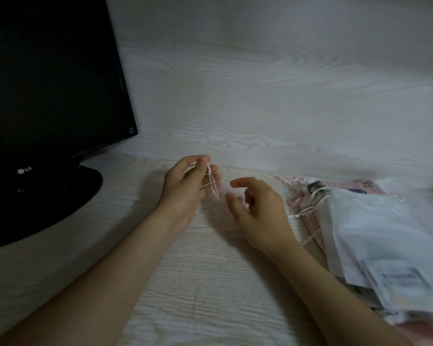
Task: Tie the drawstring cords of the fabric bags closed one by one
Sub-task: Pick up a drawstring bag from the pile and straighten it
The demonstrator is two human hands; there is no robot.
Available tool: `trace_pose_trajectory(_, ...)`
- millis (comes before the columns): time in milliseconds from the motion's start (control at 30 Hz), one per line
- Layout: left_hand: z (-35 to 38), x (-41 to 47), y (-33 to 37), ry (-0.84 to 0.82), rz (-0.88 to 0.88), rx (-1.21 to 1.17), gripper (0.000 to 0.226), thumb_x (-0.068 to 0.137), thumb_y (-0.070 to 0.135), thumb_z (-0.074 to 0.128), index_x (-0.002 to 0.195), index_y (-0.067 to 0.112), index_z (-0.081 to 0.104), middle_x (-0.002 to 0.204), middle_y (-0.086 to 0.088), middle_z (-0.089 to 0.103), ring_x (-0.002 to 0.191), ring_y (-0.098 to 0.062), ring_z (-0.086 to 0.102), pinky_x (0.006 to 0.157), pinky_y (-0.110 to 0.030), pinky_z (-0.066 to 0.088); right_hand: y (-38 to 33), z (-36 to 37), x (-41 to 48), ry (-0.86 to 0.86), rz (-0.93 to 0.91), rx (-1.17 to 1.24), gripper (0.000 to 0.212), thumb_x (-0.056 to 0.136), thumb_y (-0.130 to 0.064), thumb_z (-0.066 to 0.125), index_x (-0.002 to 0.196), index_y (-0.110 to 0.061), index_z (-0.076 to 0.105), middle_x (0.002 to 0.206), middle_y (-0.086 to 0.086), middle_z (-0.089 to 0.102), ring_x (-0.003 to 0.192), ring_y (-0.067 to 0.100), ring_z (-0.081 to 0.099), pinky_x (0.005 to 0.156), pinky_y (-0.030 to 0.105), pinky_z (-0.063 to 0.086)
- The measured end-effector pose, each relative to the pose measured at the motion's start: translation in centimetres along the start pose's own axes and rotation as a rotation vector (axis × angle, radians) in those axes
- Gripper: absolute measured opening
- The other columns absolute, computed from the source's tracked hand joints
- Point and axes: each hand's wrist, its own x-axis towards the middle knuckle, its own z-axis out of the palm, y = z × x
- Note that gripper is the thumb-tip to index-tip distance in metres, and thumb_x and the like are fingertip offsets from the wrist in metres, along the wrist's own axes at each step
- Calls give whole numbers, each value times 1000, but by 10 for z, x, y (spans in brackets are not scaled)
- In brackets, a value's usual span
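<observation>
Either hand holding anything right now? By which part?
Left hand pinches a thin pale pink cord at its top, between thumb and fingers; the rest loops across the fingers. Right hand holds nothing.

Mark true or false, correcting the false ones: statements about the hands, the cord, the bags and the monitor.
1. The left hand holds a thin cord. True.
2. The right hand grips a bag. False: it holds nothing, and its fingers are loosely curled.
3. The bags are piled to the right of both hands. True.
4. The monitor shows a bright picture. False: its screen is dark.
</observation>
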Motion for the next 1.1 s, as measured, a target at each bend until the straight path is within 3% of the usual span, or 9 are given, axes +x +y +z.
trace_pose_trajectory(100, 5, -5, -1, -94, 6, 36, 15, 106, 17, 62, 115, 9, 71, 102, -10, 76, 100, -21, 75, 95, -39, 62, 1, -2, 0, -74, -41, -118, 13, 87, -38, 71, 96, -31, 78, 83, -8, 61, 77, 2, 56, 68, 6, 33)
trace_pose_trajectory(233, 8, -9, -5, -155, -24, 87, 16, 104, 17, 63, 114, 9, 73, 103, -5, 77, 103, -22, 75, 99, -42, 60, -5, -4, -4, -264, -55, -89, 17, 85, -19, 69, 92, -29, 80, 82, -7, 65, 74, 3, 56, 70, 4, 36)
trace_pose_trajectory(367, 7, -10, -7, -213, -73, 140, 19, 97, 27, 69, 111, 16, 76, 118, -5, 78, 115, -24, 75, 99, -48, 57, -10, -7, -2, -291, 56, 137, 11, 90, -24, 68, 87, -27, 78, 73, -9, 71, 58, 2, 55, 61, 14, 41)
trace_pose_trajectory(533, 9, -12, -9, -296, -88, 178, 40, 92, 33, 71, 126, 14, 73, 127, -11, 75, 122, -29, 71, 102, -43, 55, -4, -5, 1, -184, 142, 322, 22, 100, -23, 63, 83, -18, 77, 69, 2, 72, 62, 12, 56, 63, 36, 47)
trace_pose_trajectory(667, 10, -14, -12, -302, -179, 221, 21, 108, 20, 57, 120, 7, 70, 128, -26, 71, 111, -28, 73, 93, -36, 58, -10, -9, 5, -81, 399, 632, 24, 106, -9, 53, 86, -3, 65, 53, -8, 63, 47, 1, 54, 47, 14, 41)
trace_pose_trajectory(800, 3, -12, -14, -419, -125, 536, 16, 92, 12, 66, 93, 5, 81, 95, -28, 74, 94, -22, 68, 95, -55, 52, -13, -13, 6, -52, 515, 846, 13, 104, -1, 54, 99, 4, 64, 45, -10, 52, 37, -1, 47, 41, 12, 41)
trace_pose_trajectory(867, 2, -14, -13, -446, -84, 636, 13, 92, 8, 70, 88, 9, 83, 83, -9, 78, 88, -13, 71, 90, -43, 53, -13, -13, 5, -47, 502, 825, 14, 104, -2, 54, 103, 7, 65, 44, -9, 50, 36, -1, 46, 40, 11, 39)
trace_pose_trajectory(967, 0, -15, -13, -419, -28, 641, 13, 96, 8, 71, 93, 8, 83, 95, -11, 81, 99, -24, 76, 97, -40, 56, -5, -11, 7, 36, 427, 623, 15, 103, -7, 57, 98, 1, 69, 54, -6, 55, 41, -2, 47, 46, 15, 41)
trace_pose_trajectory(1100, -1, -9, -11, -302, 1, 624, 13, 97, 9, 71, 84, 12, 76, 82, -5, 77, 72, -6, 68, 70, -22, 50, 13, -10, 9, 66, 224, 90, 18, 102, -11, 52, 107, -15, 68, 70, -12, 58, 55, 3, 49, 60, 27, 35)
